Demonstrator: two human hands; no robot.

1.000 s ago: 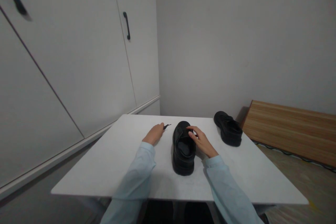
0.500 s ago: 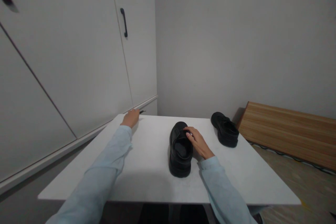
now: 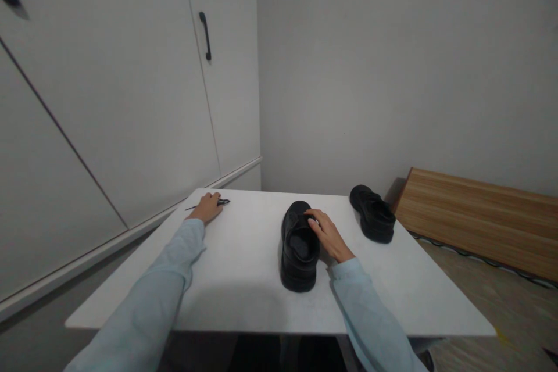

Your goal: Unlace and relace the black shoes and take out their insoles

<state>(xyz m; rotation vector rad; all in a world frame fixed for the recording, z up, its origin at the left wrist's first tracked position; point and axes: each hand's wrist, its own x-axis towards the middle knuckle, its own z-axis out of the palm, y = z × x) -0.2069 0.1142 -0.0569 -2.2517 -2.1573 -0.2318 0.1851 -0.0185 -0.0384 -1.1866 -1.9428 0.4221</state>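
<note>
A black shoe (image 3: pixel 298 272) stands upright on the white table (image 3: pixel 253 256), its toe away from me and its opening facing up. My right hand (image 3: pixel 328 233) grips its right side, fingers over the tongue area and thumb near the opening. At the far left of the table, my left hand (image 3: pixel 208 207) rests low with its fingers curled over a thin black cord, seemingly a shoelace (image 3: pixel 224 201). Some of the cord shows on either side of that hand; the rest is hidden under it. A second black shoe (image 3: pixel 375 218) sits apart at the back right.
White cabinet doors (image 3: pixel 131 87) with dark handles rise along the left. A grey wall (image 3: pixel 392 70) stands behind the table. To the right, a wood-grain panel (image 3: pixel 475 218) leans near the wall above the floor.
My left hand has moved left and slightly nearer to me, with the cord, down at the tabletop. My right hand and both shoes have stayed in place.
</note>
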